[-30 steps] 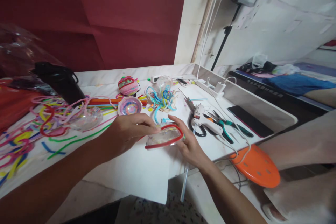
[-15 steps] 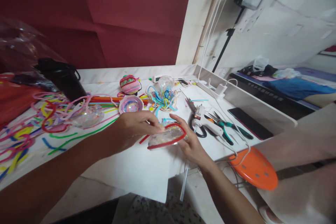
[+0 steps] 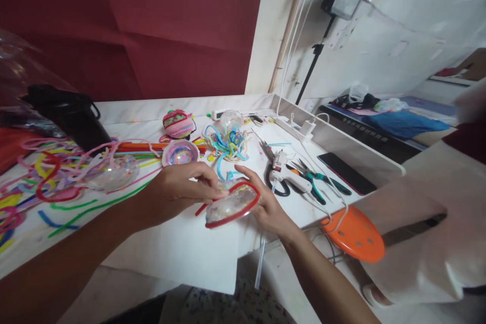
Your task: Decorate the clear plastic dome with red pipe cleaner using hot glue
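Note:
Above the front edge of the table, a clear plastic half-ball (image 3: 228, 206) is held tilted between my hands. A fuzzy red pipe cleaner (image 3: 232, 218) runs along its rim, one loose end sticking out on the left. My left hand (image 3: 186, 185) is closed, thumb and fingers pinching the pipe cleaner against the rim. From the right side, my right hand (image 3: 268, 208) grips the half-ball, its index finger stretched along the far side. Behind them are a pink-lined half-ball (image 3: 166, 156), a pink-wrapped ball (image 3: 179, 126) and a tangle of blue pipe cleaners (image 3: 228, 143).
To the right lie a white glue gun (image 3: 292, 178), green-handled pliers (image 3: 317, 187) and a black phone (image 3: 346, 173). Loose pipe cleaners (image 3: 56, 172) and a black bottle (image 3: 72, 116) occupy the left. An orange stool (image 3: 355, 235) and another person (image 3: 425, 258) are at the right.
My view has turned slightly right, so the table's things sit further left. Both hands keep their hold; the half-ball is tilted a little more. More of the other person shows at right.

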`<state>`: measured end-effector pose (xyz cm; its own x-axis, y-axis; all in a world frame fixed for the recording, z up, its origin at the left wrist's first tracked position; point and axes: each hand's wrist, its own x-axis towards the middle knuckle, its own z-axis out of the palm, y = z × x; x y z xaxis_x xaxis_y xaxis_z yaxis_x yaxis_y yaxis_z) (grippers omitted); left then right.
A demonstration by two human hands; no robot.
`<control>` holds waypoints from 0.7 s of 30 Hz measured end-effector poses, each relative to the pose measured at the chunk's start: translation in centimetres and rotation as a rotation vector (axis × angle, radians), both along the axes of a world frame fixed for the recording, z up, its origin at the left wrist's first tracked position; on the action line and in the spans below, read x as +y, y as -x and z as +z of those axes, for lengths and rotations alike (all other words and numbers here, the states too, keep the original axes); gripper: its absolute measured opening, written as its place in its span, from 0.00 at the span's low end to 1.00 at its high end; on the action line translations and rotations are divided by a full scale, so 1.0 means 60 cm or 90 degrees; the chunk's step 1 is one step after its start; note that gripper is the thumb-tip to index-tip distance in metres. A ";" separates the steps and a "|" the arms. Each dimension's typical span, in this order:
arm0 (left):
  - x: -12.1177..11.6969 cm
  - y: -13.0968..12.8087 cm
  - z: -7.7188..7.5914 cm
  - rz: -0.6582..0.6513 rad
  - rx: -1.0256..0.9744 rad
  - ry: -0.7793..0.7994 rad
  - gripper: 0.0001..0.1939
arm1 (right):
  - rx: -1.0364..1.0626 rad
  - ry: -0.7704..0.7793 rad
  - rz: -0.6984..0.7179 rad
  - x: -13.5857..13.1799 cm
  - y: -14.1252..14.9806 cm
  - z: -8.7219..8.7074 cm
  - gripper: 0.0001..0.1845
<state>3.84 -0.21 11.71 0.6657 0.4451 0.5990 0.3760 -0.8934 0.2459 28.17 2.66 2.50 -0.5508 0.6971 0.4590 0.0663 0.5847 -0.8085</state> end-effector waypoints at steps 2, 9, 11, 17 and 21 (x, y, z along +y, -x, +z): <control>0.002 0.003 -0.003 0.001 -0.005 0.022 0.09 | 0.000 0.002 0.011 0.000 0.000 0.000 0.33; 0.007 0.003 -0.001 0.002 -0.011 0.104 0.09 | 0.013 -0.009 0.012 -0.001 0.002 -0.001 0.33; 0.007 -0.001 0.003 -0.005 -0.018 0.105 0.06 | 0.009 -0.003 0.018 0.000 0.002 -0.001 0.34; 0.010 -0.003 0.009 0.022 0.000 0.161 0.07 | 0.009 -0.001 0.031 0.004 0.004 -0.002 0.35; 0.012 0.001 0.012 0.071 0.040 0.185 0.14 | 0.008 -0.022 0.028 0.008 0.004 0.000 0.34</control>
<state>3.79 0.53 12.45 0.6353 0.6634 0.3954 0.4898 -0.7419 0.4578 27.92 3.14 2.47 -0.5752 0.6554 0.4895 0.0303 0.6150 -0.7879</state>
